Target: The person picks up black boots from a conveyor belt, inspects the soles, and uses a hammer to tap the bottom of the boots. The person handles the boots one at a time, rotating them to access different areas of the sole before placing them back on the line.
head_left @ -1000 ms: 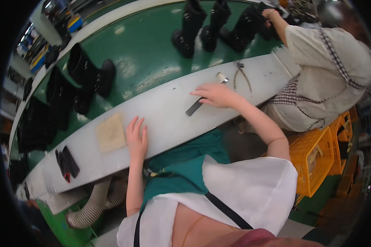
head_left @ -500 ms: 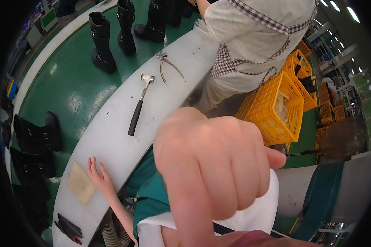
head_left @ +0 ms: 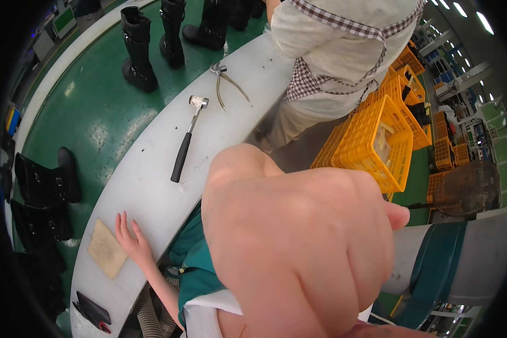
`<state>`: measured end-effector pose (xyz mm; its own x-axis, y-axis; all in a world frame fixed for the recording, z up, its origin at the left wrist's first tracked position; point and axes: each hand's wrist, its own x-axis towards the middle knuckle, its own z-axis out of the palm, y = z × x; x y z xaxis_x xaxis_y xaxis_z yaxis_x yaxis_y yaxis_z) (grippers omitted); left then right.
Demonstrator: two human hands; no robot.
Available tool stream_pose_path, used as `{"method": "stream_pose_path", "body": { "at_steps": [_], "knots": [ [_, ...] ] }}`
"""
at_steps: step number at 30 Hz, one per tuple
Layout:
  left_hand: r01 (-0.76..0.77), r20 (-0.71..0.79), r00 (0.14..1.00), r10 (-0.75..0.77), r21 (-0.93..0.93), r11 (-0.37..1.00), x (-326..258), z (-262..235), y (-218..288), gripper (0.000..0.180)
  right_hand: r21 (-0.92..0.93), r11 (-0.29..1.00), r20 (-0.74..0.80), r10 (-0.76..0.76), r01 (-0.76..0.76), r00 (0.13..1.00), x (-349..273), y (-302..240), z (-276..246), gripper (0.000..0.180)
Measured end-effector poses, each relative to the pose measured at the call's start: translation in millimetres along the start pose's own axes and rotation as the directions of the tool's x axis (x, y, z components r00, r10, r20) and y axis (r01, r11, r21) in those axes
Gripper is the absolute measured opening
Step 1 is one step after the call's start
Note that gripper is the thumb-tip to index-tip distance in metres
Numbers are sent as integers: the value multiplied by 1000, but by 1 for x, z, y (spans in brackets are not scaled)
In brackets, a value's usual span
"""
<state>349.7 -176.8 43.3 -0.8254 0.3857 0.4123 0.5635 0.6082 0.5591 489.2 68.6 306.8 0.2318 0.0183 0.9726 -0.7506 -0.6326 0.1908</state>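
Observation:
My left hand [head_left: 132, 241] lies on the white curved worktable [head_left: 146, 174], fingers stretched and apart, holding nothing. Beside its fingertips is a tan square pad [head_left: 108, 250]. Very close to the camera, my right hand [head_left: 304, 242] is raised with its fingers curled in. One fingertip pokes out at its right edge; whatever it may hold is hidden. Farther along the table lie a hammer [head_left: 187, 145] with a black handle and a pair of metal pincers [head_left: 221, 76] with spread handles. A black flat case [head_left: 93, 311] rests near the table's lower end.
A co-worker [head_left: 332, 56] in a pale shirt and checked apron stands beyond the table on the right. Yellow crates [head_left: 372, 143] are stacked behind. Black boots [head_left: 138, 50] stand on the green surface [head_left: 93, 121] along the far side, with more boots [head_left: 48, 177] at left. A round fan [head_left: 465, 188] is at right.
My right hand has come closer to the camera and slightly right, filling more of the view. My left hand stays flat on the table. The whole scene has shifted slightly.

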Motion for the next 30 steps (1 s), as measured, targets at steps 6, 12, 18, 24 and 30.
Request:
{"method": "stream_pose_path", "body": {
  "at_steps": [6,12,18,24,30],
  "knots": [
    [13,-3,1000,-13,11,1000,-2,0,1,31,23,1000,-18,12,-12,1000,0,0,-8,59],
    [14,-9,1000,-14,14,1000,-5,2,-3,31,48,999,-21,27,-26,999,5,8,-8,59],
    [19,-8,1000,-19,-11,1000,0,0,6,32,121,990,-12,71,-69,997,-7,33,-15,59],
    [-16,18,1000,16,-15,1000,6,-1,10,35,54,818,36,571,-573,820,-103,60,-17,54],
    [9,-48,999,-9,7,1000,-1,4,-1,35,-361,360,-135,893,-860,430,-230,41,26,38]
  ]
}}
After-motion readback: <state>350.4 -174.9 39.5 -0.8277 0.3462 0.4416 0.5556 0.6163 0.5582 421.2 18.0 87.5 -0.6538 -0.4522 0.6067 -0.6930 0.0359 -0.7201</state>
